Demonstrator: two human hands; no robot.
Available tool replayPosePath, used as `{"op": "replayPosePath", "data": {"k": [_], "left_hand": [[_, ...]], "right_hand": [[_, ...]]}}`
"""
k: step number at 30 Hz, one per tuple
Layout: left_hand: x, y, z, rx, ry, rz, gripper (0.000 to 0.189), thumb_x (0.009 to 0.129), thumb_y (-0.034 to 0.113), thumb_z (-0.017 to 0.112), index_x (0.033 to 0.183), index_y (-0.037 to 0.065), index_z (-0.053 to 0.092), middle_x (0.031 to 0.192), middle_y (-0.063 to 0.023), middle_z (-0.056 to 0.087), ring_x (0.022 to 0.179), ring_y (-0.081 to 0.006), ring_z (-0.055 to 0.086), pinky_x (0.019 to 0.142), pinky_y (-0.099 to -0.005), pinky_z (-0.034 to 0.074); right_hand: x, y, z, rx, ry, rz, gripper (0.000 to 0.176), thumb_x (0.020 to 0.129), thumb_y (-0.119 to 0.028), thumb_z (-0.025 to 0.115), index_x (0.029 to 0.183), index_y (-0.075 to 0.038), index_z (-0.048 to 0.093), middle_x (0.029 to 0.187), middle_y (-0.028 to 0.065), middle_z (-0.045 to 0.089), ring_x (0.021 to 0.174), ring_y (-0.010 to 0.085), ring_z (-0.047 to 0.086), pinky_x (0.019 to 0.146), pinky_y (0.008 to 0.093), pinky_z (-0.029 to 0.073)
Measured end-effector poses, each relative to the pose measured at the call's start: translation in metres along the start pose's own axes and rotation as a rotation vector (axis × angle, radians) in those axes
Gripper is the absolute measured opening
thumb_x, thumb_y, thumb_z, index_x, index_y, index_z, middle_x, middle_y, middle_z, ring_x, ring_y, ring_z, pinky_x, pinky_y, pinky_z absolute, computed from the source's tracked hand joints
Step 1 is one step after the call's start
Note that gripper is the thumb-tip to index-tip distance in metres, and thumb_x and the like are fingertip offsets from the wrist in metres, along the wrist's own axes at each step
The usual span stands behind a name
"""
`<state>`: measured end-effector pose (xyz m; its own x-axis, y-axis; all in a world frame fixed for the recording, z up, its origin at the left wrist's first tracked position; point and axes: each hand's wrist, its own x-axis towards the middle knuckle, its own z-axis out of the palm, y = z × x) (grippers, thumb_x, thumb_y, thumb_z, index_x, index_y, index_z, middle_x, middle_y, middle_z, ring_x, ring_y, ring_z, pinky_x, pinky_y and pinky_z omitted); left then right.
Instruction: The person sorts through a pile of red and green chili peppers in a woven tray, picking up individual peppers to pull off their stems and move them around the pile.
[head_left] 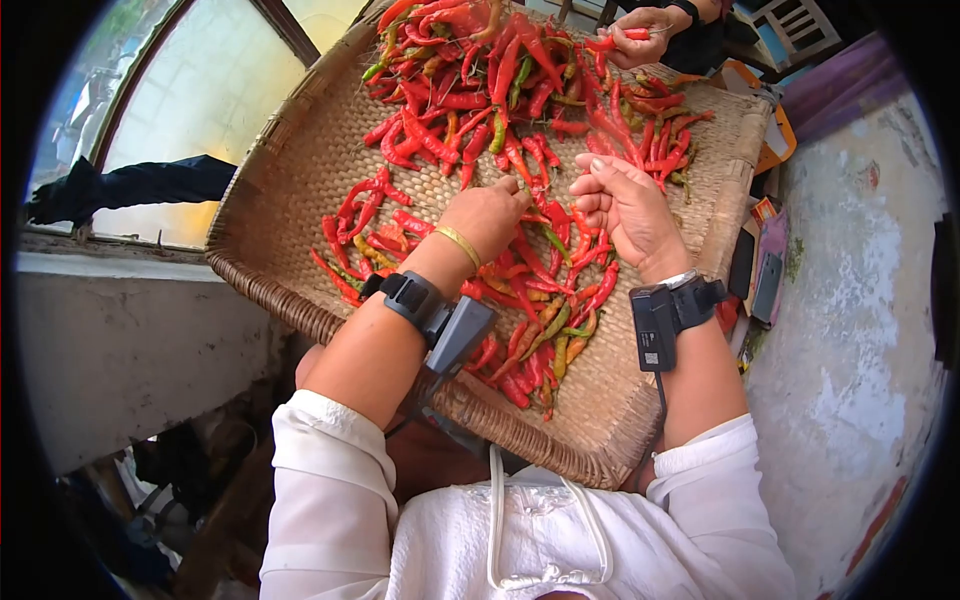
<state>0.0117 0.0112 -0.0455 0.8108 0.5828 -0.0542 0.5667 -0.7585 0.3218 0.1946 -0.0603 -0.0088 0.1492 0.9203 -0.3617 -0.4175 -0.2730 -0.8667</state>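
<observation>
A wide woven basket (285,302) holds many chili peppers, mostly red with some green and yellowish ones. One heap of chili peppers (455,100) lies toward the far side, and a looser group of chili peppers (525,355) spreads nearer me. My left hand (490,217) is low over the peppers in the middle, its fingers bent together; what the fingertips hold, if anything, is hidden. To its right, my right hand (632,212) is raised above the peppers with curled fingers, thumb and forefinger pinched. Anything between them is too small to make out.
Another person's hand (648,30) holds a red chili pepper (628,35) over the basket's far right corner. A window (200,110) and ledge (130,265) stand at left. A phone (768,285) and boxes lie right of the basket, beside the bare floor (850,330).
</observation>
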Motion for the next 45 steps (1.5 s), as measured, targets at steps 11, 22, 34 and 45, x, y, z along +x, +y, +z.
{"op": "replayPosePath", "data": {"k": [11, 22, 34, 45], "left_hand": [[0.001, -0.004, -0.005, 0.033, -0.015, 0.12, 0.012, 0.072, 0.019, 0.06, 0.079, 0.009, 0.06, 0.078, -0.0074, 0.056, 0.073, -0.0272, 0.059, 0.062, -0.0386, 0.048], [-0.002, 0.007, -0.028, -0.09, 0.112, 0.187, 0.011, 0.071, 0.017, 0.062, 0.079, 0.01, 0.059, 0.08, -0.0082, 0.058, 0.072, -0.0281, 0.058, 0.062, -0.0378, 0.048], [-0.012, -0.002, -0.018, -0.082, -0.31, 0.008, 0.02, 0.069, 0.027, 0.064, 0.074, 0.008, 0.064, 0.07, -0.0123, 0.061, 0.069, -0.03, 0.06, 0.061, -0.0399, 0.047], [-0.013, 0.011, -0.022, -0.022, -0.447, 0.051, 0.019, 0.069, 0.028, 0.064, 0.077, 0.01, 0.065, 0.072, -0.0094, 0.063, 0.071, -0.0279, 0.061, 0.063, -0.0382, 0.048]], "right_hand": [[0.006, 0.027, 0.01, -0.784, -0.07, -0.094, 0.026, 0.08, -0.02, 0.059, 0.096, 0.0, 0.06, 0.077, 0.0077, 0.062, 0.068, 0.0148, 0.059, 0.061, 0.0265, 0.046], [-0.002, 0.019, 0.014, -1.248, -0.177, -0.176, 0.02, 0.073, -0.021, 0.062, 0.08, -0.003, 0.062, 0.072, 0.0156, 0.061, 0.069, 0.031, 0.059, 0.065, 0.0379, 0.046], [0.008, -0.017, -0.018, 0.32, 0.306, -0.129, 0.021, 0.086, -0.023, 0.055, 0.097, -0.006, 0.052, 0.079, 0.0053, 0.061, 0.06, 0.0105, 0.06, 0.048, 0.0205, 0.048], [-0.004, -0.003, 0.015, -0.2, -0.027, -0.014, 0.024, 0.087, -0.023, 0.053, 0.099, -0.002, 0.057, 0.075, 0.0021, 0.06, 0.06, 0.0059, 0.056, 0.05, 0.0173, 0.043]]}}
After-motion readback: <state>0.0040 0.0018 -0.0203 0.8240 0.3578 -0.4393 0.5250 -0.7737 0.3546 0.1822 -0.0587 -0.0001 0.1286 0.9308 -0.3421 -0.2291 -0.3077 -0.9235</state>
